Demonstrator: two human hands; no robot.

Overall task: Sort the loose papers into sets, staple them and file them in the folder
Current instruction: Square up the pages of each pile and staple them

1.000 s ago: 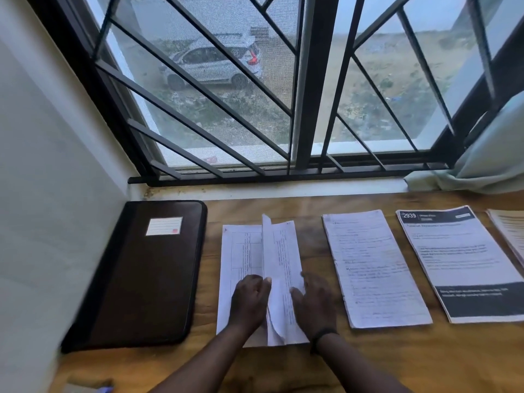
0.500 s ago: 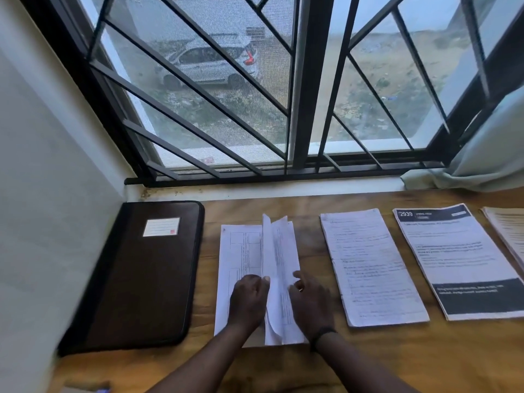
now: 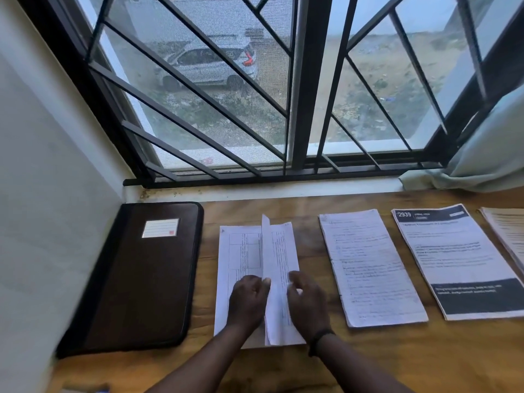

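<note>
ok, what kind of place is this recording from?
Probably a desk in a home or small office, at a ground-floor window. A wooden table holds paper stacks and a closed dark folder; the barred window looks onto a parked car. Both hands work one stack.

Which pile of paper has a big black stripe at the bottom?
The printed sheet third from the folder, marked 2939. The other piles look plain white.
</note>
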